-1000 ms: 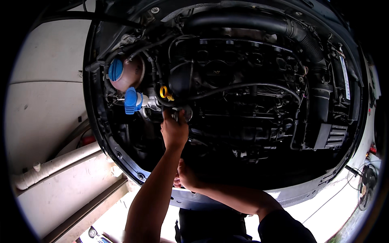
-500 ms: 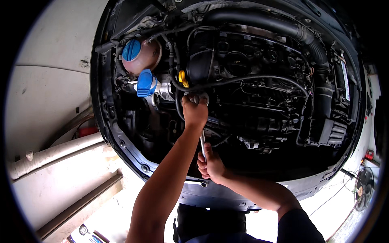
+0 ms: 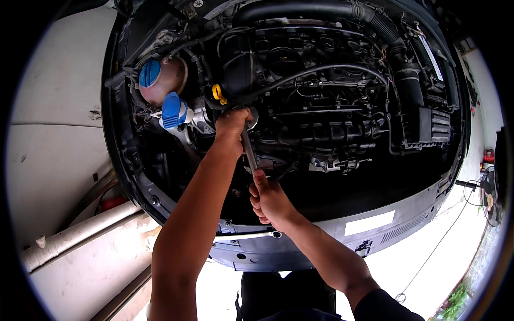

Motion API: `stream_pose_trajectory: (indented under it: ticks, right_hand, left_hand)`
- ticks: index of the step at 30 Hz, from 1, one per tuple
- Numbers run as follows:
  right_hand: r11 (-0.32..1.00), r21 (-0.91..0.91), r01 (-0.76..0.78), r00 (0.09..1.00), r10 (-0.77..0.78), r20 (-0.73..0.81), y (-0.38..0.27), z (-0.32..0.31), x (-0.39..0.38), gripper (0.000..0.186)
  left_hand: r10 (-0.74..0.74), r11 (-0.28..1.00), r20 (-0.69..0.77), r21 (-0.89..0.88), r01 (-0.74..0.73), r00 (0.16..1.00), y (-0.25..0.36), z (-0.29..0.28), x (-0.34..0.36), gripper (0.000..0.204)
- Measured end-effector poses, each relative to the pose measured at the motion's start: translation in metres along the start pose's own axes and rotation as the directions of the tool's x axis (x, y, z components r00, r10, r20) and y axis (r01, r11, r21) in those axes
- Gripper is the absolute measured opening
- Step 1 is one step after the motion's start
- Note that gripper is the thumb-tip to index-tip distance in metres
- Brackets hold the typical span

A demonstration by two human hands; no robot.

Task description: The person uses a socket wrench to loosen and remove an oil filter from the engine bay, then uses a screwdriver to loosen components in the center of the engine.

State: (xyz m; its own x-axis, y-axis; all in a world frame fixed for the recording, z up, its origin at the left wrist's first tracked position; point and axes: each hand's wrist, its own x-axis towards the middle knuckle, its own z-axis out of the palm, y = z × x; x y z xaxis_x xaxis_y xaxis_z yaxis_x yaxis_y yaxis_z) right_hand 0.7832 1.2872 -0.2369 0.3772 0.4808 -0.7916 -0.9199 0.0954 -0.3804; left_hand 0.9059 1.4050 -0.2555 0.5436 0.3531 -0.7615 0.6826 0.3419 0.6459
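In the engine bay, the fingers of my left hand (image 3: 233,127) are curled over the upper end of a long-handled metal wrench (image 3: 249,150). Beside those fingers shows a round silvery part (image 3: 254,119); how it joins the wrench is hidden. My right hand (image 3: 269,202) is wrapped round the wrench's lower end, its thumb lying along the shaft. Just beyond my left hand stands a yellow dipstick handle (image 3: 218,94). A blue-capped filler neck (image 3: 174,111) and a pinkish reservoir with a blue cap (image 3: 163,83) are to its left.
A ring-ended spanner (image 3: 246,236) lies across the car's front panel (image 3: 313,243), below my hands. The black engine (image 3: 321,134) fills the middle, with a thick air hose (image 3: 386,35) behind. At the left is a pale wall with a pipe (image 3: 80,235).
My view has shifted, so the engine bay sits further left and higher. Both hands stay on the wrench, whose shaft now slants more, its lower end further right.
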Motion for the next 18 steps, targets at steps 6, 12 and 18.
stream_pose_trajectory:
  ticks: [6, 12, 18]
  right_hand:
    - [0.995, 0.028, 0.091, 0.993, -0.093, 0.069, 0.014, -0.011, 0.009, 0.054]
    - [0.986, 0.008, 0.168, 0.986, -0.167, -0.024, 0.015, 0.004, 0.009, 0.053]
    - [0.997, 0.072, 0.020, 0.997, -0.025, 0.076, -0.007, 0.006, -0.010, 0.053]
  left_hand:
    - [0.125, 0.988, 0.033, 0.082, -0.127, 0.992, -0.011, -0.017, 0.012, 0.011]
    - [0.021, 0.998, 0.022, 0.067, -0.023, 1.000, 0.001, -0.003, 0.000, 0.017]
    - [-0.082, 0.997, 0.109, 0.003, 0.082, 0.991, 0.002, -0.021, 0.008, 0.022]
